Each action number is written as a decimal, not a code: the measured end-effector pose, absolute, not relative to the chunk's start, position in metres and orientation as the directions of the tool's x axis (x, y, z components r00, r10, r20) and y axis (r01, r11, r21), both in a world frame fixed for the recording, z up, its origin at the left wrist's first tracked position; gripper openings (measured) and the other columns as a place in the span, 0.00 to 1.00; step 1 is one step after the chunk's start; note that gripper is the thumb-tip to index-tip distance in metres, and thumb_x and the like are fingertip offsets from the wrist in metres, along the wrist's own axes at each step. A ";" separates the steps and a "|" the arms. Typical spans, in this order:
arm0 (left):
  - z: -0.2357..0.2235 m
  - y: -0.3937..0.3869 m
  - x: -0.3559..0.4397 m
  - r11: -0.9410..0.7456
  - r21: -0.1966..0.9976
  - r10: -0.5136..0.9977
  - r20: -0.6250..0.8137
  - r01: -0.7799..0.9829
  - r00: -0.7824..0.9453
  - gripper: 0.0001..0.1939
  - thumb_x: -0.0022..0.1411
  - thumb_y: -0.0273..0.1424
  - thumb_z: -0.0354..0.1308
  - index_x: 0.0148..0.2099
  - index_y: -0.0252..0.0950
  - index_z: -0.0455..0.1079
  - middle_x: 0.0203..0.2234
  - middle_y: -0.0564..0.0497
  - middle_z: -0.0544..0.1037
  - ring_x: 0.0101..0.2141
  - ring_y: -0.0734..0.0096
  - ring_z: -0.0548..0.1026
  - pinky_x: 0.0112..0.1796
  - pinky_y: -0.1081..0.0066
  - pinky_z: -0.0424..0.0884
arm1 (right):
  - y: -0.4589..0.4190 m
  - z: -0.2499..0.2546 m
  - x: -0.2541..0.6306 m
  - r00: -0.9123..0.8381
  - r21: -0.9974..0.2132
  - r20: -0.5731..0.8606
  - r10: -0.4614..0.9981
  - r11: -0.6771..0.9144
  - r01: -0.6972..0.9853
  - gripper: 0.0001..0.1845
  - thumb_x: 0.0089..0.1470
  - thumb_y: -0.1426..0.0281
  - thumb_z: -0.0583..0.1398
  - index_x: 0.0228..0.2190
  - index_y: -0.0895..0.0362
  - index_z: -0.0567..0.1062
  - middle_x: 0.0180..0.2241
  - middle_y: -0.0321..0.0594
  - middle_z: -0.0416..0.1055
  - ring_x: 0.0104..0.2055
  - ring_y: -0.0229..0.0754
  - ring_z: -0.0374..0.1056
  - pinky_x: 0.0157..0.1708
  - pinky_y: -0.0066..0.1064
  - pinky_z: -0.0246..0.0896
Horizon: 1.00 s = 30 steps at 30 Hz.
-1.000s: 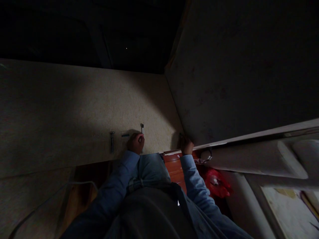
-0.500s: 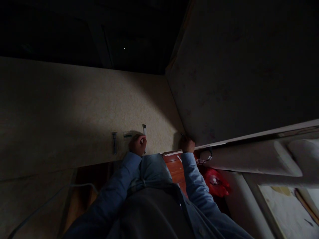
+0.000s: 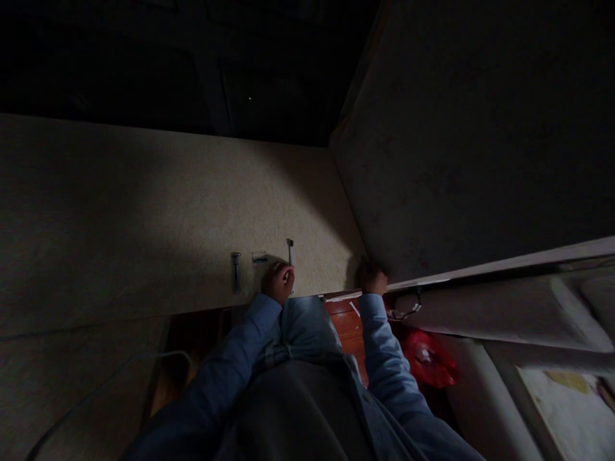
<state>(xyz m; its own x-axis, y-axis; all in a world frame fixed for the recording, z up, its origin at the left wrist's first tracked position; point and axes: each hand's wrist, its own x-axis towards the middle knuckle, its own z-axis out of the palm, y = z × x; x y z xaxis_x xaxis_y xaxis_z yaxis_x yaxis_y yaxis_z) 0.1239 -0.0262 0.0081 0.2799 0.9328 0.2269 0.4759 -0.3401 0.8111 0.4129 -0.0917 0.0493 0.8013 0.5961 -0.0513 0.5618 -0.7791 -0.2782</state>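
Note:
On the pale tabletop [image 3: 192, 205], near its front edge, my left hand [image 3: 278, 282] is closed in a pinch. Its fingertips are at a slim, light-handled thing with a dark head [image 3: 290, 246], which lies pointing away from me; the hand hides part of the handle. To the left lie a small clear case [image 3: 259, 257] with a dark strip in it and a T-shaped razor [image 3: 236, 272]. My right hand [image 3: 373, 279] is closed at the table's right end, against the grey panel. A thin dark tip shows by its fingers, too dim to name.
A large grey panel [image 3: 480, 160] rises along the right side of the table. Below it are a pale rolled cushion [image 3: 504, 307], a red plastic bag [image 3: 430, 360] and reddish flooring [image 3: 348, 326]. A cable [image 3: 110, 376] runs at lower left. The background is very dark.
The whole view has shifted, so the table, things and hands appear farther right. Both hands keep nearly the same places on the table, with little change in the fingers.

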 end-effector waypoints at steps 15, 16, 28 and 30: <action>0.009 -0.029 0.125 -0.355 0.805 0.931 0.256 0.475 0.261 0.09 0.63 0.28 0.53 0.38 0.37 0.76 0.31 0.48 0.75 0.28 0.71 0.73 0.30 0.72 0.71 | -0.095 0.043 0.412 0.831 -0.314 -0.009 0.556 -0.791 0.525 0.23 0.59 0.62 0.58 0.54 0.53 0.79 0.37 0.49 0.81 0.40 0.51 0.77 0.39 0.36 0.68; 0.010 -0.029 0.124 -0.357 0.805 0.930 0.256 0.474 0.264 0.09 0.63 0.28 0.54 0.37 0.37 0.76 0.31 0.48 0.75 0.28 0.70 0.73 0.31 0.72 0.71 | -0.095 0.042 0.412 0.835 -0.317 -0.002 0.550 -0.792 0.521 0.23 0.59 0.61 0.58 0.53 0.53 0.79 0.36 0.49 0.81 0.39 0.51 0.77 0.38 0.35 0.67; 0.031 -0.047 0.091 -0.303 0.854 0.950 0.234 0.423 0.208 0.09 0.61 0.25 0.55 0.38 0.37 0.77 0.32 0.50 0.79 0.29 0.72 0.75 0.33 0.73 0.73 | -0.102 0.025 0.393 0.871 -0.372 0.129 0.473 -0.792 0.485 0.20 0.58 0.59 0.56 0.45 0.56 0.81 0.32 0.48 0.80 0.32 0.50 0.72 0.27 0.32 0.56; 0.037 -0.050 0.078 -0.286 0.859 0.956 0.230 0.424 0.180 0.09 0.62 0.26 0.55 0.39 0.37 0.77 0.33 0.49 0.80 0.30 0.72 0.76 0.33 0.73 0.73 | -0.102 0.023 0.391 0.874 -0.381 0.139 0.465 -0.790 0.481 0.20 0.58 0.59 0.57 0.44 0.55 0.82 0.31 0.47 0.80 0.31 0.50 0.72 0.27 0.32 0.54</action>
